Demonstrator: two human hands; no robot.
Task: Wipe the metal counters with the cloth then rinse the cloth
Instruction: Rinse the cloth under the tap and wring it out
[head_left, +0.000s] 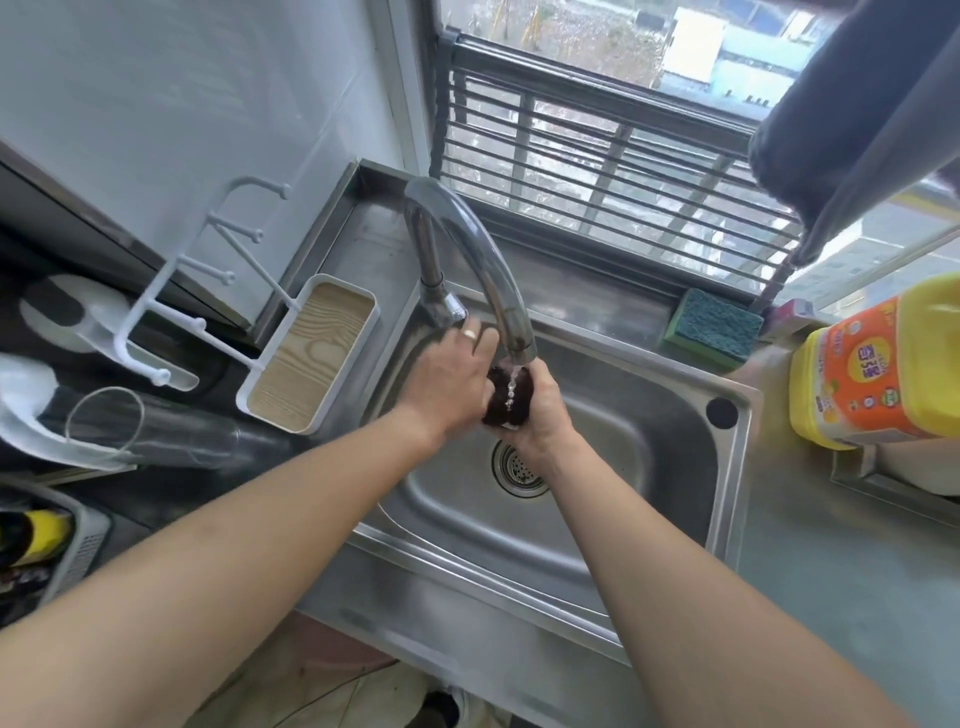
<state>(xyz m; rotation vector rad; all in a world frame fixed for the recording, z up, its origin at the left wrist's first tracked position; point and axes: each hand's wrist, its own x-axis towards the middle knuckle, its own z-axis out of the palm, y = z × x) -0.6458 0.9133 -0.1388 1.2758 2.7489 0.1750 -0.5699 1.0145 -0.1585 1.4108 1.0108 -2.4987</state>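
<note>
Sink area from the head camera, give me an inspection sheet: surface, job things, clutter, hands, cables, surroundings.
Surface: steel sink set in a metal counter.
Job's things: dark cloth bunched under the running faucet, above the drain.
Clutter: green sponge on the back ledge; yellow detergent jug at right; white tray and clear glass at left.
Hands: left hand and right hand both grip the cloth.
Cables: nothing seen.
Surroundings: barred window behind the sink.
</note>
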